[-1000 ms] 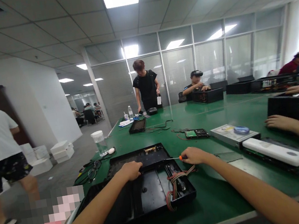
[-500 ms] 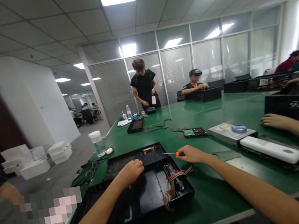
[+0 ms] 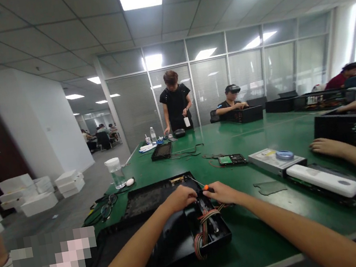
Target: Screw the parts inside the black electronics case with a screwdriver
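Observation:
A screwdriver (image 3: 206, 187) with an orange collar is in my right hand (image 3: 221, 193), its fingers closed round the handle. The thin shaft points up and to the left, above the far edge of an open black metal case (image 3: 176, 243). My left hand (image 3: 182, 197) is over the right part of this case, fingers curled down close to the screwdriver; what they pinch, if anything, is hidden. Striped ribbon cables (image 3: 200, 243) loop over the case's right end. Behind it lies a black panel (image 3: 150, 195) with a small brass-coloured strip (image 3: 179, 179).
A lidded clear jar (image 3: 115, 173) and glasses (image 3: 108, 206) are at the left. To the right lie a circuit board (image 3: 232, 159), a silver drive (image 3: 274, 160) with blue tape, and a white long device (image 3: 324, 179). A co-worker's hand (image 3: 328, 146) rests beside another black case.
My left hand has moved right, towards the screwdriver. My right hand has shifted slightly left and down with the screwdriver, whose shaft now tilts more upward.

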Motion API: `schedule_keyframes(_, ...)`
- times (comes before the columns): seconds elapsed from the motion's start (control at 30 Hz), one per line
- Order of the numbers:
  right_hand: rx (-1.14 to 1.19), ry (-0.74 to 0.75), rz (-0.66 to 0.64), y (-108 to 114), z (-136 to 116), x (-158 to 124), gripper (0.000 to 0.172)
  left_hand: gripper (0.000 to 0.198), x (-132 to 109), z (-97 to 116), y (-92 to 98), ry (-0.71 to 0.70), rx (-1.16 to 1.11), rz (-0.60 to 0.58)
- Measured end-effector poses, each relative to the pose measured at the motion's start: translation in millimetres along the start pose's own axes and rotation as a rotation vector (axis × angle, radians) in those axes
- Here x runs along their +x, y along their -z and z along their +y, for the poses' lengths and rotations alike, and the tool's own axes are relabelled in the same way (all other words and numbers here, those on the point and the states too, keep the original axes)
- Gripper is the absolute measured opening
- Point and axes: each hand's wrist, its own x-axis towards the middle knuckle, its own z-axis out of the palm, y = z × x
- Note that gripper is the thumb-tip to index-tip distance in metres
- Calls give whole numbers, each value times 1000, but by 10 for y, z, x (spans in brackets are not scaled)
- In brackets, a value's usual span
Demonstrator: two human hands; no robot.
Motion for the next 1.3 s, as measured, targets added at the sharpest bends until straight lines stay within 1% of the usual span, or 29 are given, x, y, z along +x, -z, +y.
schedule_keyframes(0.13,-9,66,-8,5,-1,-3,36,14,-74,-49,-213,31,-40,111)
schedule_keyframes(0.23,-67,68,-6,31,5,-14,38,16,-103,-37,-263,29,-38,169)
schedule_keyframes(0.33,-197,63,21,83,28,-38,38,17,-88,-39,-249,18,-50,169)
schedule_keyframes(0.43,-311,91,47,148,36,-65,37,20,-59,-69,-245,37,-55,157)
schedule_keyframes(0.53,-351,85,44,204,8,-74,36,20,-35,-96,-272,8,-34,138)
schedule_keyframes(0.67,-366,3,87,262,-32,-57,35,23,-30,-84,-277,-53,-12,96)
schedule_keyframes(0.73,-338,-31,127,284,-15,-48,30,23,-42,-70,-255,-69,4,81)
schedule_keyframes(0.8,-260,-37,155,301,36,-42,25,23,-58,-64,-233,-72,19,79)
schedule_keyframes(0.9,-86,-30,113,328,153,-37,34,21,-76,-77,-223,-61,17,89)
schedule_keyframes(0.93,-30,-19,95,346,192,-34,34,20,-79,-85,-225,-62,11,90)
schedule_keyframes(1.0,69,28,89,411,252,-24,29,19,-81,-101,-232,-76,0,87)
schedule_keyframes(1.07,160,69,132,511,282,-9,24,18,-82,-109,-240,-94,-3,83)
schedule_keyframes(1.13,231,60,208,621,281,1,24,17,-87,-107,-245,-97,6,82)
schedule_keyframes(1.17,251,42,273,666,272,2,26,17,-91,-102,-246,-92,18,82)
schedule_keyframes(1.23,245,10,446,710,236,-8,32,15,-103,-84,-242,-83,54,76)
schedule_keyframes(1.3,207,8,607,683,180,-29,35,15,-117,-60,-230,-80,86,64)
